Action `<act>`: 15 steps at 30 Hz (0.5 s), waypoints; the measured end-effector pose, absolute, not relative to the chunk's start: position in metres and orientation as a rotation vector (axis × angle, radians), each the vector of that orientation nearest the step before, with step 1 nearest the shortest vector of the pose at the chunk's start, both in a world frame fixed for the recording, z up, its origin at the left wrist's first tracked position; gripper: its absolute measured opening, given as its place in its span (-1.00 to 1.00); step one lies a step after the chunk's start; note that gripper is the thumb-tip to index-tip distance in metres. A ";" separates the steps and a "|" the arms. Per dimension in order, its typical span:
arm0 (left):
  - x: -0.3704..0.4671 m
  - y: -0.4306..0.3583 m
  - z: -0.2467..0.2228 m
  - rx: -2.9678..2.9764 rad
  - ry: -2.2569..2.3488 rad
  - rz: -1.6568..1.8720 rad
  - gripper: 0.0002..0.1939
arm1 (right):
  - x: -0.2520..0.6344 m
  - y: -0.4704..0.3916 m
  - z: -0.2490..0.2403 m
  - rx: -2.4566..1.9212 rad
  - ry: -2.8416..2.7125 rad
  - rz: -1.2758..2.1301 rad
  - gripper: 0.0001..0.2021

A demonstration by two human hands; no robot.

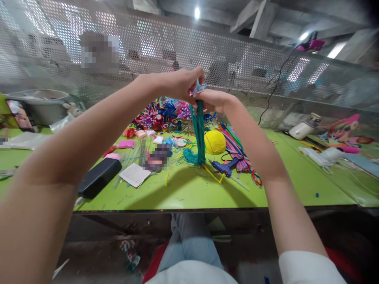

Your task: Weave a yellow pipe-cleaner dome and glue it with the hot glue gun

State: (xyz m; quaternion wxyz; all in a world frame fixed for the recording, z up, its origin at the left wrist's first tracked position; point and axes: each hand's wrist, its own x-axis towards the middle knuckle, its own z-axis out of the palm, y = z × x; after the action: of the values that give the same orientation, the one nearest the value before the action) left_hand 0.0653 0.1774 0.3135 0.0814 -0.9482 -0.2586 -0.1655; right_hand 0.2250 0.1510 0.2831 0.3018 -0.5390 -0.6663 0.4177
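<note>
A long bundle of teal yarn (200,136) hangs down from my two raised hands, and its lower end reaches the tabletop. My left hand (182,82) is closed at the top of the bundle, fingers bent downward. Just beside it, my right hand (213,99) grips the upper yarn with its fingers closed. Between the hands a light blue, pointed piece (200,85) sticks out; what it belongs to is partly hidden. Behind the yarn sits a yellow dome (215,142), and a blue glue gun (225,166) lies to the right of the yarn's lower end.
On the green table (183,199) lie a black box (100,177), a white paper (135,174) and colourful pipe cleaners (237,148). Fuzzy flowers (151,116) pile up at the back. A perforated metal screen (183,43) rises behind. A white bottle (304,127) lies right.
</note>
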 end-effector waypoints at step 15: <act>0.049 0.192 0.290 -3.038 -0.729 -0.769 -0.24 | 0.215 0.156 0.281 -1.611 -1.909 0.913 -0.72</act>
State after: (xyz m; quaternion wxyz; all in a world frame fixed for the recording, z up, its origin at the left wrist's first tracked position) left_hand 0.0489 0.1918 0.2903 -0.0381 -0.9435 -0.2265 -0.2387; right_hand 0.2151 0.1558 0.2810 0.2384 -0.5882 -0.6971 0.3334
